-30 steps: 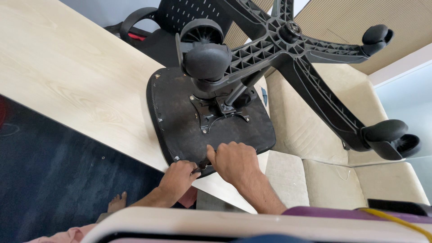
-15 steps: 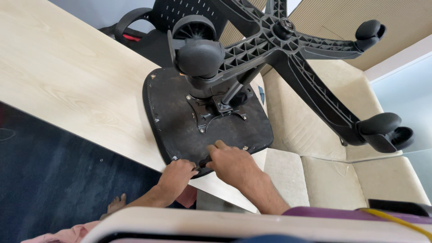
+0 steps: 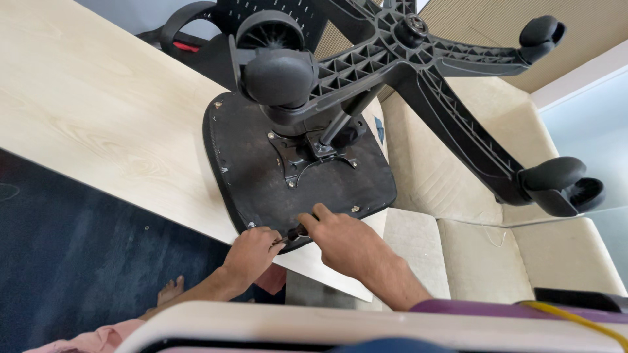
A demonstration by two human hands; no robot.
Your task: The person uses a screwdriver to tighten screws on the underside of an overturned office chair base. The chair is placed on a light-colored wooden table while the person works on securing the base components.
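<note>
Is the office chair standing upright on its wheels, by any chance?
No, the chair lies upside down on the table, casters up.

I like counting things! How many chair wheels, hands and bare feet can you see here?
Chair wheels: 3
Hands: 2
Bare foot: 1
Total: 6

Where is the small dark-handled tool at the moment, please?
In the head view, the small dark-handled tool sits low at centre, between the left hand and right hand, at the near edge of the upturned black seat underside.
</note>
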